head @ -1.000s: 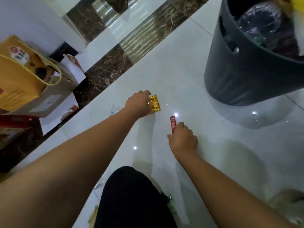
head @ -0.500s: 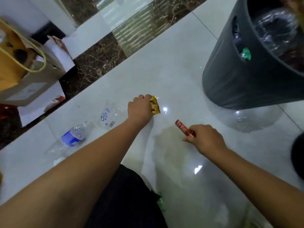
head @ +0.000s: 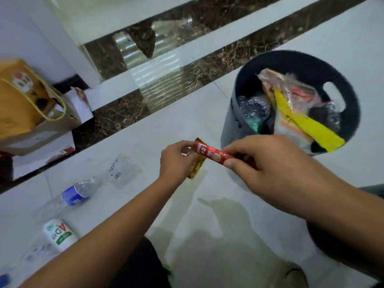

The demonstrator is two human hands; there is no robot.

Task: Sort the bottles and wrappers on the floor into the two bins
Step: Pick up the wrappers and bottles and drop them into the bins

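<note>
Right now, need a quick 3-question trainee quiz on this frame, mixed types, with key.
1. True or false: the right hand pinches the red wrapper.
2. Which hand grips the gold wrapper? A) left hand B) right hand C) neither
3. Fill in: the blue-label bottle lies on the ____.
Key: 1 true; 2 A; 3 floor.

Red wrapper, gold wrapper, dark grey bin
</note>
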